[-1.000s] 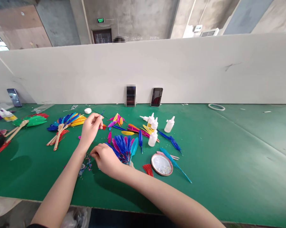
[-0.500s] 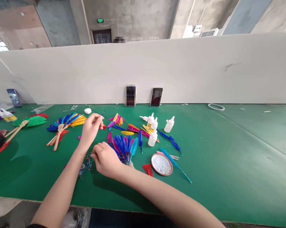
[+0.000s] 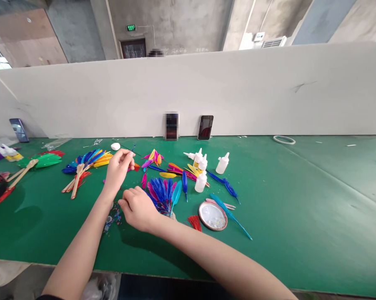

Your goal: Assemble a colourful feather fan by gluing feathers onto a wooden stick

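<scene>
My left hand (image 3: pixel 119 168) is raised over the table, thumb and fingers pinched on a small, thin blue piece (image 3: pixel 133 147) whose kind I cannot make out. Lower and nearer to me, my right hand (image 3: pixel 138 208) is closed with its fingertips turned left; what they hold, if anything, is hidden. Just beyond the right hand lies a fan of blue and magenta feathers (image 3: pixel 163 192), its lower end partly covered by the wrist. One turquoise feather (image 3: pixel 176 195) stands at its right side. Small colourful scraps (image 3: pixel 114 218) lie below the left hand.
Several white glue bottles (image 3: pixel 201 182) stand among loose feathers (image 3: pixel 175 170). To the right are a round dish (image 3: pixel 213 216), a red tassel (image 3: pixel 194 222) and a long turquoise feather (image 3: pixel 231 217). Feather fans with wooden handles (image 3: pixel 78 177) lie left. Two phones (image 3: pixel 206 127) lean against the white partition (image 3: pixel 253 91).
Both hands hold nearly the same pose. The left hand and its thin blue piece have shifted very slightly left; the things on the table stay put.
</scene>
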Available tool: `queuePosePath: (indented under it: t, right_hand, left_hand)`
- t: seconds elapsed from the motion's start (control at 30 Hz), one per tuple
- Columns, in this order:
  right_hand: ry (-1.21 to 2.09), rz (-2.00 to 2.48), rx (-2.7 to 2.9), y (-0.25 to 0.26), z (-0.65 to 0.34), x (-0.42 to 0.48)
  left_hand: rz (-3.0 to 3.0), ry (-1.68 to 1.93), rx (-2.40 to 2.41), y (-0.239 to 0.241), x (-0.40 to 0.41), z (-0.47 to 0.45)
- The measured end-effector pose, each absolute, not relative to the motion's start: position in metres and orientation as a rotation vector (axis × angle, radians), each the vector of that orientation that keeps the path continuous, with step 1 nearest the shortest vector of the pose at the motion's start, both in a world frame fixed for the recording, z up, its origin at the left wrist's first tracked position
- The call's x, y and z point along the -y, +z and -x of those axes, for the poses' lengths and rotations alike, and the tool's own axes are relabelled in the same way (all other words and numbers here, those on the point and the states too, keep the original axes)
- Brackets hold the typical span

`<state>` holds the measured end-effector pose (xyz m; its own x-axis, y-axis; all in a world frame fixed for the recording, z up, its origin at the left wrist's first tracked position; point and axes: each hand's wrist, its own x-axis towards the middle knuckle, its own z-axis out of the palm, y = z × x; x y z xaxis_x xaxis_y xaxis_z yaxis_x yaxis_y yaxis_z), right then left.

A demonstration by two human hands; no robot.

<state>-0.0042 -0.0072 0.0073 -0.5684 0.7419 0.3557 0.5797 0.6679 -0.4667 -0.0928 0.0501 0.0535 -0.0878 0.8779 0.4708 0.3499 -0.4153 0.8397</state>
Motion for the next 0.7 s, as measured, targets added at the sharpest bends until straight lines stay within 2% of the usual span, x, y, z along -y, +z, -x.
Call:
queuePosePath:
  t: [0.7]
  right_hand:
    - [0.378, 0.841, 2.397, 0.0011, 0.0054, 0.0074]
  left_hand:
    - [-1.742, 1.522, -1.358, 0.0533, -0.0506, 0.0906]
